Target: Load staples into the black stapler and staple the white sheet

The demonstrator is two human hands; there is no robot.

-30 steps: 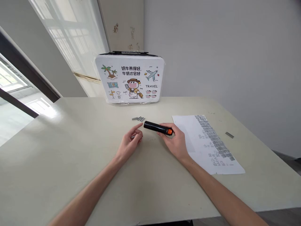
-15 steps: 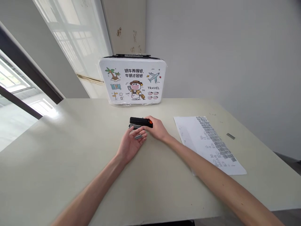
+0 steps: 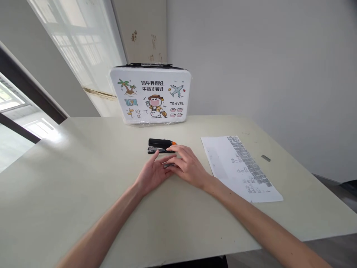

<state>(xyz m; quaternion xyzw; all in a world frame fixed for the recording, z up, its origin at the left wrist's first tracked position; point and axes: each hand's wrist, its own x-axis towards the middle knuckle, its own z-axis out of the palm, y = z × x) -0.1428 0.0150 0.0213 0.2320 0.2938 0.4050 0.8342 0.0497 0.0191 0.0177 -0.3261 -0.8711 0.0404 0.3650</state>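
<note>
My left hand (image 3: 152, 175) is palm up with its fingers stretched out toward the right. Over those fingers sits a small grey strip of staples (image 3: 169, 165). My right hand (image 3: 191, 165) reaches across from the right, and its thumb and index finger close around the strip; its other fingers extend toward the stapler's orange end. Just beyond both hands, a black stapler (image 3: 160, 143) rests on the table with its top arm raised a little above its base. Part of the stapler's base is hidden behind the fingers.
On the pale table (image 3: 92, 193), a printed paper sheet (image 3: 223, 160) lies to the right. Farther right is another small grey strip (image 3: 266, 158). A white cartoon-printed case (image 3: 150, 96) in clear wrap stands at the back, near the wall.
My right hand has let go of the stapler, which stays on the table, and has come nearer to me, onto the strip of staples at my left fingers. The view has shifted slightly.
</note>
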